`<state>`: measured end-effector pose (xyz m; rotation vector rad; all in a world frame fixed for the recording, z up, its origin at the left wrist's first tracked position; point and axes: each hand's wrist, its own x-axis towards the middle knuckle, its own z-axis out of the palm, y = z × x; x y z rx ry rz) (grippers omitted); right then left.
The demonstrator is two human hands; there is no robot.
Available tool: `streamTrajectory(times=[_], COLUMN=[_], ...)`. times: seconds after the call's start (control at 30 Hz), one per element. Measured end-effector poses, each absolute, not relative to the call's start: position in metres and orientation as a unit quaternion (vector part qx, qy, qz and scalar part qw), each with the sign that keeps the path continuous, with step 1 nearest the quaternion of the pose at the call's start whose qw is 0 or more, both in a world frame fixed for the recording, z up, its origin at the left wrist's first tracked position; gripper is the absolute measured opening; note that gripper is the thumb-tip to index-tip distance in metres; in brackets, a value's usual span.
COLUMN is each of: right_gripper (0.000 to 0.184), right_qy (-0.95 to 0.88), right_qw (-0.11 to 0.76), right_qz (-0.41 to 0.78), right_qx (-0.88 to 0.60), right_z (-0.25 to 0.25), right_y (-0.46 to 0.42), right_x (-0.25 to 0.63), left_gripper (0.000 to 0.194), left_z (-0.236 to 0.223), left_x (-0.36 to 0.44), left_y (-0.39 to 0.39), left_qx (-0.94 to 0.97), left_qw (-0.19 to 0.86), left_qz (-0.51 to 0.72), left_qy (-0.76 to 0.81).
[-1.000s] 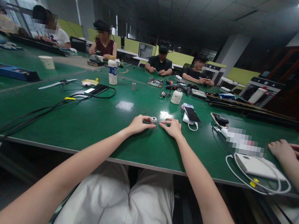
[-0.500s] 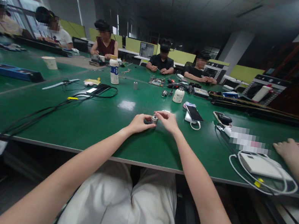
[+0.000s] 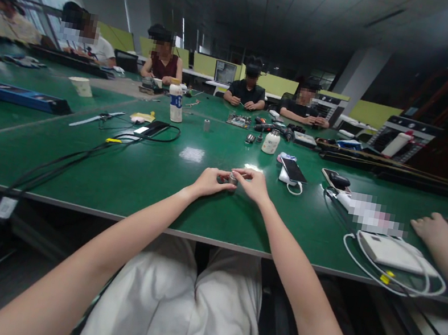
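Observation:
A small silvery metal cylinder (image 3: pixel 233 180) stands upright on the green table in front of me, partly hidden by fingers. My left hand (image 3: pixel 209 183) grips its side between thumb and fingers. From the right, my right hand (image 3: pixel 253 184) reaches over with thumb and fingertips closed on the upper part of the same cylinder. Whether a separate small piece sits under those fingertips is too small to tell. Farther off, a similar metal cylinder (image 3: pixel 206 124) stands alone on the table.
Black cables (image 3: pixel 78 156) run along the left. Beyond my hands are a white jar (image 3: pixel 270 141), a bottle (image 3: pixel 176 102) and a phone (image 3: pixel 294 170). On the right lie a white box (image 3: pixel 393 253) with looped cable and another person's hand (image 3: pixel 434 229). Several people sit around the table.
My right fingertips have come down a little and closed nearer around the cylinder's top. The left hand keeps its grip. The whole view has shifted slightly.

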<state>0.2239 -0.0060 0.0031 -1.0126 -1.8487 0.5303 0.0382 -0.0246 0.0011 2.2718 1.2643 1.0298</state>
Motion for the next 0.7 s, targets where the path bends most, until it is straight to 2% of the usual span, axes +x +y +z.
streamTrajectory(times=[0.07,0.17,0.27,0.4,0.6,0.7], right_gripper=[0.027,0.045,0.058,0.046,0.028,0.023], right_qy=[-0.752,-0.724,-0.660,-0.639,-0.718,-0.702], right_qw=[0.460,0.464,0.516,0.571,0.524,0.542], right_qz=[0.212,0.217,0.207,0.239,0.271,0.272], right_qx=[-0.422,-0.461,-0.504,-0.456,-0.370,-0.374], right_z=[0.004,0.007,0.010,0.012,0.009,0.009], right_y=[-0.007,-0.008,-0.007,-0.007,-0.014,-0.010], right_x=[0.224,0.225,0.229,0.229,0.218,0.220], left_gripper=[0.037,0.041,0.046,0.046,0.044,0.044], left_z=[0.002,0.002,0.002,0.002,0.002,0.002], left_x=[0.039,0.039,0.040,0.040,0.039,0.039], left_y=[-0.025,-0.025,-0.026,-0.027,-0.026,-0.026], left_qx=[0.798,0.790,0.787,0.790,0.798,0.796], left_qw=[0.177,0.195,0.198,0.194,0.187,0.192], left_qz=[0.364,0.370,0.374,0.370,0.366,0.368], left_qy=[0.446,0.449,0.450,0.448,0.441,0.440])
